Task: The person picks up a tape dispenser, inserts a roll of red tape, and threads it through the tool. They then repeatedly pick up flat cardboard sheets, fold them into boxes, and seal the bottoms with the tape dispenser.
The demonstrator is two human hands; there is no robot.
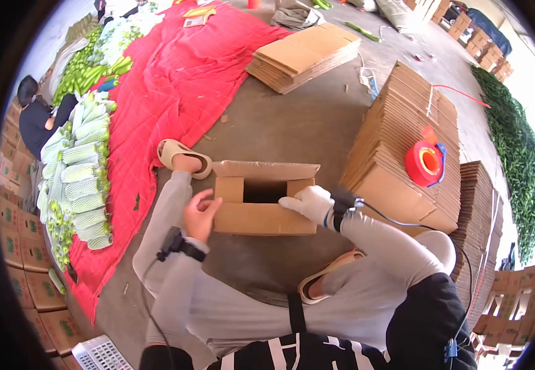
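A small cardboard box [261, 221] stands on the floor between my legs. Its end flaps are folded in, the far flap stands up, and a dark gap shows in the middle of its top. My left hand [201, 216], bare, is at the box's left edge with its fingers apart and slightly bent. In a white glove, my right hand [309, 203] grips the box's top at the right corner, fingers bent over the flap edge. Both wrists wear black straps with cables.
To the right, a tall stack of flat cardboard [397, 142] carries a red tape dispenser [424, 163]. Another flat stack [304, 55] lies ahead. A red cloth [168, 80] covers the left floor beside net-wrapped green vegetables [82, 166]. A person [36, 117] sits beyond them.
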